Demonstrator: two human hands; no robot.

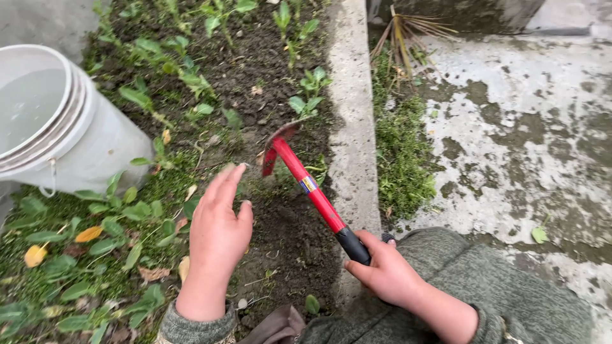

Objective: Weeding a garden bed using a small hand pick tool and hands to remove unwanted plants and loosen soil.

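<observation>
My right hand (386,271) grips the black end of a small red-handled hand hoe (310,188). Its metal head (278,143) rests on dark soil near small green seedlings (307,95). My left hand (218,223) hovers flat over the soil and weeds just left of the hoe head, fingers together and stretched forward, holding nothing. Both arms wear grey-green knitted sleeves.
A white plastic bucket (95,143) holding water stands at the left on the garden bed. A concrete kerb (352,127) borders the bed on the right, with a strip of moss (401,153) and wet, patchy concrete paving (523,127) beyond. Leafy weeds (83,255) cover the lower left.
</observation>
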